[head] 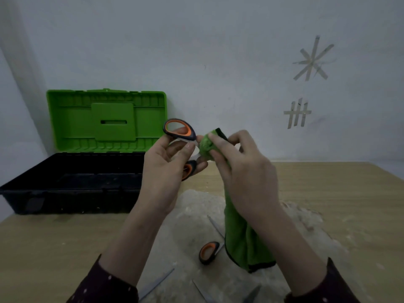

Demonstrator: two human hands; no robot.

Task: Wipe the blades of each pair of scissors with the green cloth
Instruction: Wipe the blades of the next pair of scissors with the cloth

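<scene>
My left hand (166,169) grips a pair of scissors (179,130) by its orange and black handles, raised above the table. Its blades point right and are hidden inside the green cloth (242,241). My right hand (242,169) pinches the bunched top of the cloth around those blades, and the rest of the cloth hangs down below my wrist. A second pair of scissors (208,252) lies on the table under the cloth, partly covered by it. Blades of further scissors (156,284) show at the bottom edge.
An open toolbox with a black tray (72,182) and a raised green lid (107,121) stands at the back left of the wooden table (328,193). A patch of pale dust (196,206) spreads over the table middle. A wall with tape marks is behind.
</scene>
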